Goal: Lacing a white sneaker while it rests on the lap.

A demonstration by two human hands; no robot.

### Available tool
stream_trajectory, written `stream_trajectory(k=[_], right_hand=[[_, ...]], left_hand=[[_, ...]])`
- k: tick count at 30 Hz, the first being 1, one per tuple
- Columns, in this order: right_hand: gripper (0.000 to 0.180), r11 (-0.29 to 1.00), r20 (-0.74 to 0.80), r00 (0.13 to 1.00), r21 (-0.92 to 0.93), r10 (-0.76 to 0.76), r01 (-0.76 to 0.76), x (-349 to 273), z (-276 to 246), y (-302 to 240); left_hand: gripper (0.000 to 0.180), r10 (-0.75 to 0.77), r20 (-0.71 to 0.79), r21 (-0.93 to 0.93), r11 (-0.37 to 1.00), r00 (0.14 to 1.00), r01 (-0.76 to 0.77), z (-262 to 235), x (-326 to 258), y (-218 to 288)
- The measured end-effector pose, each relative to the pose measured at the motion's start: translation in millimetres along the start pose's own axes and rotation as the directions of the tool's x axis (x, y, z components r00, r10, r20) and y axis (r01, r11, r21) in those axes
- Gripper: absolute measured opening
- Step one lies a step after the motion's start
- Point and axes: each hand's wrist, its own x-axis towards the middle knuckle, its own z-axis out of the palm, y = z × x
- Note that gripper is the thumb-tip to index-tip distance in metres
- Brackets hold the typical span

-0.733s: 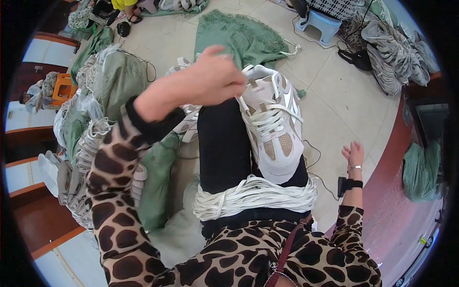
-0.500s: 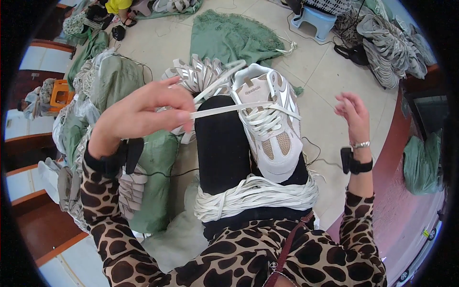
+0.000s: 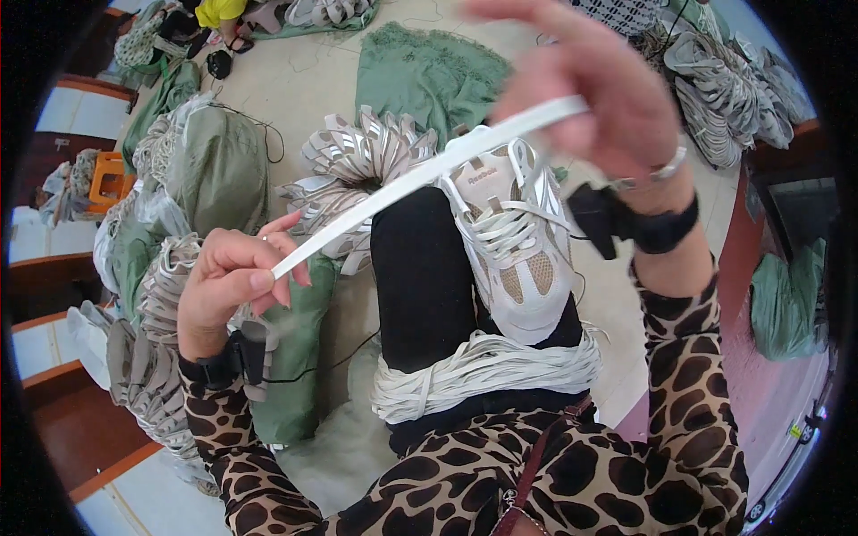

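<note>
Left hand (image 3: 228, 286) pinches one end of a flat white shoelace (image 3: 420, 174) and right hand (image 3: 608, 94) grips the other, lace taut above the white sneaker (image 3: 514, 246) on the lap (spare laces (image 3: 483, 371) bundled below); judged step: lace straightened, threading an eyelet next.

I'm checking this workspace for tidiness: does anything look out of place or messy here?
Nothing looks damaged or spilled. Both hands, left hand and right hand, hold a flat white lace taut above the white sneaker on the lap. A loose bundle of laces drapes over the thighs, and shoe piles crowd the floor.
</note>
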Motion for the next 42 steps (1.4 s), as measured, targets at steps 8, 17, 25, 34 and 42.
stream_trajectory(k=[8, 17, 25, 34, 42], right_hand=[[0.045, 0.966, -0.311, 0.944, 0.191, -0.109, 0.175, -139, -109, 6], [0.023, 0.587, -0.633, 0.741, -0.695, -0.226, -0.415, -162, -78, 39], [0.014, 0.767, -0.267, 0.768, -0.136, 0.582, -0.628, -99, -12, 50], [0.011, 0.474, -0.413, 0.878, -0.739, 0.241, -0.478, -80, -14, 64], [0.007, -0.166, -0.179, 0.975, -0.974, 0.132, -0.156, -67, -17, 66]], left_hand=[[0.023, 0.099, 0.21, -0.104, 0.992, 0.973, -0.079, 36, 50, -55], [0.023, -0.12, 0.228, -0.044, 0.99, 0.966, 0.133, 131, 113, -35], [0.027, 0.398, -0.044, 0.572, 0.762, 0.917, -0.303, 153, 104, -30], [0.011, 0.538, -0.259, 0.727, 0.655, 0.802, -0.205, 137, 108, -64], [0.01, 0.496, -0.253, 0.863, 0.504, 0.831, -0.037, 146, 119, -70]])
